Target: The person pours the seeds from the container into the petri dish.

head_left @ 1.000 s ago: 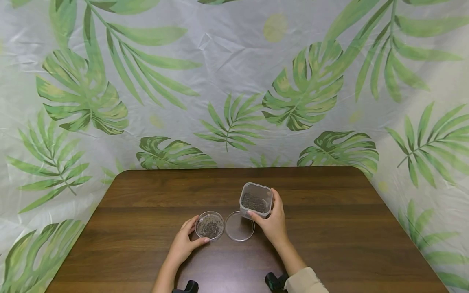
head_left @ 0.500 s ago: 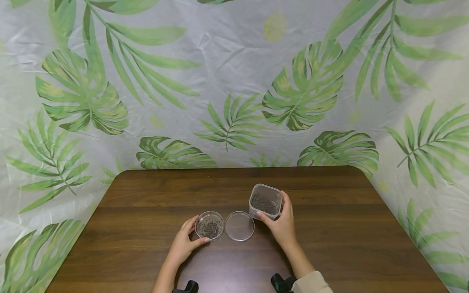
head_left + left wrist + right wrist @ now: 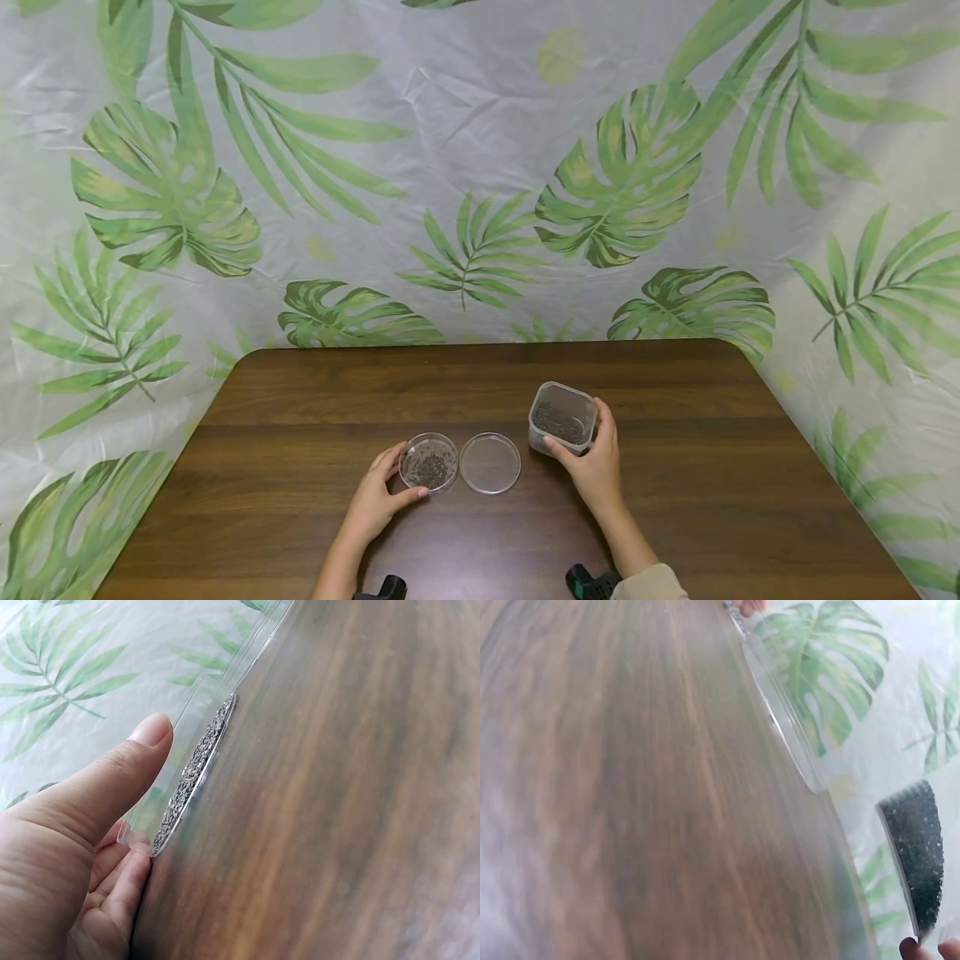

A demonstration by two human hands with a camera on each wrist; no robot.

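- Square clear container (image 3: 570, 402) in the right hand (image 3: 596, 471), just right of midway across the table (image 3: 705, 467), closer to the far edge than the two round pieces; mouth facing up, rim askew to that edge.
- Dark granules (image 3: 557, 423) spread over the container's bottom; right wrist view shows them through the wall, a gap between the container and the surface.
- Right hand clamped on the container: thumb at the near side, fingers at the right side.
- Round clear dish (image 3: 441, 439) on the surface, a little left of midway between the left and right edges; grey-brown granules (image 3: 429, 468) across its bottom, thickest toward the middle.
- Left hand (image 3: 377, 496) curved round the dish and gripping it, thumb at the near rim, fingers at the left; left wrist view agrees.
- Shallow round clear piece (image 3: 491, 464), lid-like, lying flat between dish and container; just beside the dish, contact too fine to tell.
- Black devices near both wrists, left (image 3: 382, 588) and right (image 3: 592, 581); beige sleeve (image 3: 651, 583) on the right arm.
- Leaf-print cloth (image 3: 465, 125) hanging beyond the far edge.
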